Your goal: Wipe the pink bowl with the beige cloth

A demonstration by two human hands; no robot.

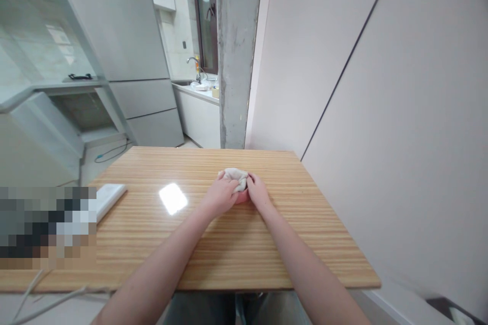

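A crumpled off-white cloth point(237, 174) is bunched up between my two hands near the middle of the table. Just below it shows part of a small pinkish-red object point(242, 196), mostly covered by the cloth and fingers, so its kind is unclear. My left hand point(222, 196) presses its fingers into the cloth from the left. On the other side, my right hand point(259, 191) curls its fingers at the right edge of the cloth and the pinkish-red object. Both forearms reach forward over the table.
The wood-grain table point(183, 244) has a white flat item point(111, 198) at its left, beside a pixelated patch. Cables point(57, 302) hang at the near left edge. Beyond stand a fridge point(118, 25), a concrete pillar point(237, 56) and a sink counter point(198, 111); a pale wall point(400, 127) rises at right.
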